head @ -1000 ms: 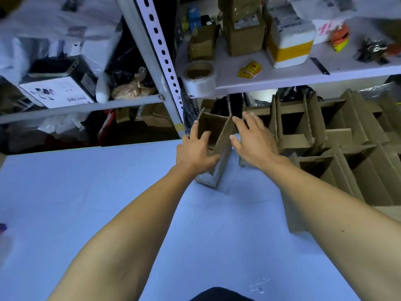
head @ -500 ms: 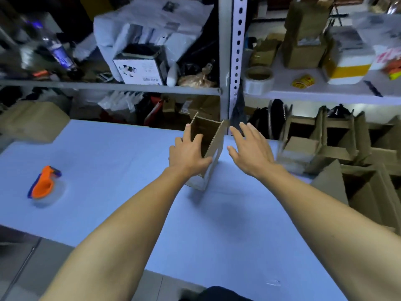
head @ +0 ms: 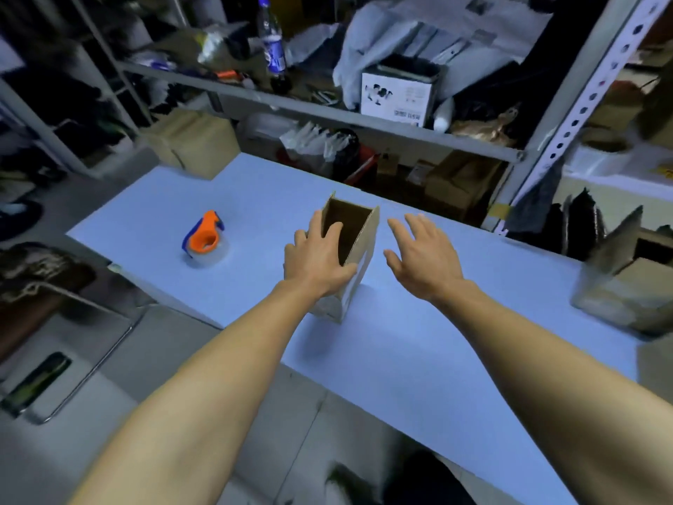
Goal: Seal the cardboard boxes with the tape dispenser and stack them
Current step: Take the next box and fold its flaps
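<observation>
Over the last second the box has been carried away from the cluster of unsealed boxes and brought leftward, and the tape dispenser (head: 204, 239), absent from the view a second ago, now lies at about nine o'clock from the box, well apart from it on the blue bench (head: 400, 359). The dispenser is orange and blue with a clear roll, resting on the bench with nothing touching it. Next to the right, the left hand (head: 316, 260) grips the cardboard box (head: 358, 264), fingers curled over its near left wall and reaching into the open top, the thumb against the near edge. The box stands upright, tilted a little, its top flaps not folded shut. At three o'clock of the box, the right hand (head: 422, 258) has come off the cardboard it touched a second ago and hovers just beside it, fingers spread and relaxed, holding nothing. Farther right, at the bench's edge, other open boxes (head: 626, 286) wait, blurred. The move suggests the box is being positioned for sealing within reach of the dispenser; closing the flaps and taping appear not yet begun, and no stacking shows.
</observation>
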Demonstrator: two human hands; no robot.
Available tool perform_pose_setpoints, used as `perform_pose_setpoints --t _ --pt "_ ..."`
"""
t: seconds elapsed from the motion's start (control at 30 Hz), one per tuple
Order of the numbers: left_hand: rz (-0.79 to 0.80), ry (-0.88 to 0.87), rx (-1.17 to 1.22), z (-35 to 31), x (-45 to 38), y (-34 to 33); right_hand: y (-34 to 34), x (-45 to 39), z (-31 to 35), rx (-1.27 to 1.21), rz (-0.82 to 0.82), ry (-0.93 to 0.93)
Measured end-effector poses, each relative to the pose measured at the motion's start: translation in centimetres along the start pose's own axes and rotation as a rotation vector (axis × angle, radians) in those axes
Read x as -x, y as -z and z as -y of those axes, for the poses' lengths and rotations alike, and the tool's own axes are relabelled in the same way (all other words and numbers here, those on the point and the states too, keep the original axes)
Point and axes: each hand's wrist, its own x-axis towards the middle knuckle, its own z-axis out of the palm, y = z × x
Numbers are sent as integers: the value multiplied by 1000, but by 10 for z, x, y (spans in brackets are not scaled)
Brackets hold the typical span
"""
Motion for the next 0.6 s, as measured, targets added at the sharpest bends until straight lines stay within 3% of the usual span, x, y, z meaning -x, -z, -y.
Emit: perform_pose_setpoints --t 0.3,0.6 --pt "-10 142 14 120 -10 12 -27 -62 106 70 57 130" --pt "-27 277 -4 227 -94 40 -44 -182 180 29 62 171"
